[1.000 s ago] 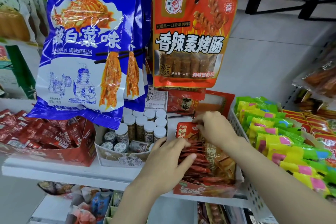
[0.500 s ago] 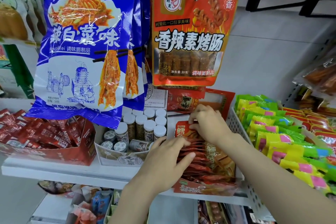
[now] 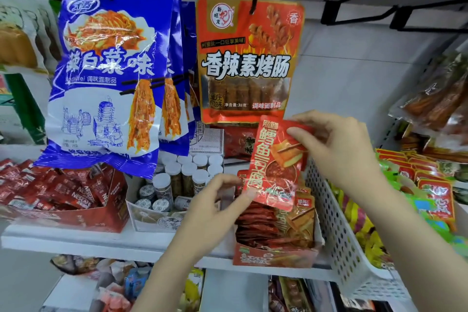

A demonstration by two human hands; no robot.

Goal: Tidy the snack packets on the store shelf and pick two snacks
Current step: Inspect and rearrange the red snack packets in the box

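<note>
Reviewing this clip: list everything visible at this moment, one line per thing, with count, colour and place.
red snack packet: one, red, lifted above its display box, held by both hands
display box: one, red, front shelf edge, holds a row of upright red packets
blue hanging bags: several, blue and white, on a hook upper left
orange hanging bag: one, orange-red, on a hook at centre
Nescafe sachets: many, red, in a red carton at left
capped jars: about a dozen, white caps, in a small box at centre
white basket: one, perforated, right of the display box
yellow-green packets: many, inside the basket
left hand: pinches the packet's lower edge
right hand: pinches the packet's top
</note>
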